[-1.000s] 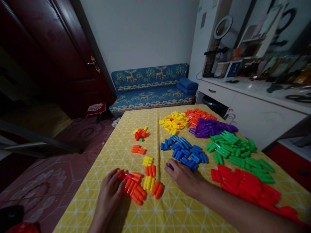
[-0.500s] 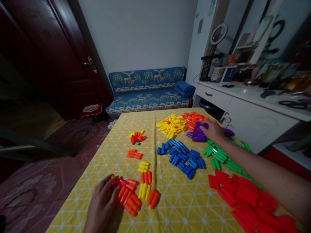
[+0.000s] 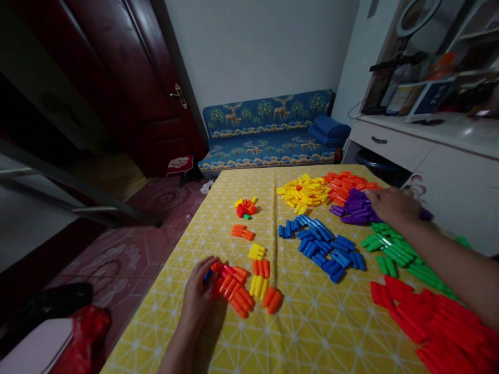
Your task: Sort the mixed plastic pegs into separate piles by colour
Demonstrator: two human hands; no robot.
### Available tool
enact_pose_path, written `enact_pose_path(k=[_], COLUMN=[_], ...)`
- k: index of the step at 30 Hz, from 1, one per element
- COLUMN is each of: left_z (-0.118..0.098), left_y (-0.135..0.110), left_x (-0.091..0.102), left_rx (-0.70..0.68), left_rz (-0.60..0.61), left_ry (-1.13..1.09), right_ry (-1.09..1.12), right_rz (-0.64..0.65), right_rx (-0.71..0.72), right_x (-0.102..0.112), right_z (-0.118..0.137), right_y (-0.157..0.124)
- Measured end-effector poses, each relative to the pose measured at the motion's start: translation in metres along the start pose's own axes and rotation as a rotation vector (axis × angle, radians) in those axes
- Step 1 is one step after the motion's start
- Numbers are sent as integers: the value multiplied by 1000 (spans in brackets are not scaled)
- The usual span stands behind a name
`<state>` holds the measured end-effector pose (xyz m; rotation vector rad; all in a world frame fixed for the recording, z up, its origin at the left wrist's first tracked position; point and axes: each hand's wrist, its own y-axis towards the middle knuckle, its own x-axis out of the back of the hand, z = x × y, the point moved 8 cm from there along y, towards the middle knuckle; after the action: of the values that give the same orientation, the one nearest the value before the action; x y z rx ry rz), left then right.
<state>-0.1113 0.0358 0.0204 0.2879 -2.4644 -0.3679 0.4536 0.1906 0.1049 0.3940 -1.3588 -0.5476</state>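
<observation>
Yellow tablecloth (image 3: 312, 332) under both hands; blue sofa (image 3: 268, 135) beyond. Left hand (image 3: 198, 298) grips orange blocks (image 3: 232, 288); right hand (image 3: 393, 205) rests open on purple blocks (image 3: 353, 208).

The left hand (image 3: 200, 298) lies low and near the body, fingers curled, palm down. The right arm is stretched far forward to the right side, and the right hand (image 3: 393, 206) is palm down, fingers slightly bent.
</observation>
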Motion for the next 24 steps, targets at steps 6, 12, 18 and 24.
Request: enact_pose_path(k=[6, 12, 18, 24], left_z=[-14, -31, -41, -64], left_y=[-2, -19, -9, 43], left_x=[-1, -12, -35, -59], left_rx=[53, -130, -276, -42], left_rz=[43, 346, 332, 330], left_ry=[-58, -32, 156, -298], right_ry=[437, 523, 499, 677], right_rz=[167, 705, 654, 462], right_rx=[280, 442, 368, 230], right_x=[20, 9, -10, 7], right_z=[184, 305, 307, 293], right_y=[-105, -241, -238, -225])
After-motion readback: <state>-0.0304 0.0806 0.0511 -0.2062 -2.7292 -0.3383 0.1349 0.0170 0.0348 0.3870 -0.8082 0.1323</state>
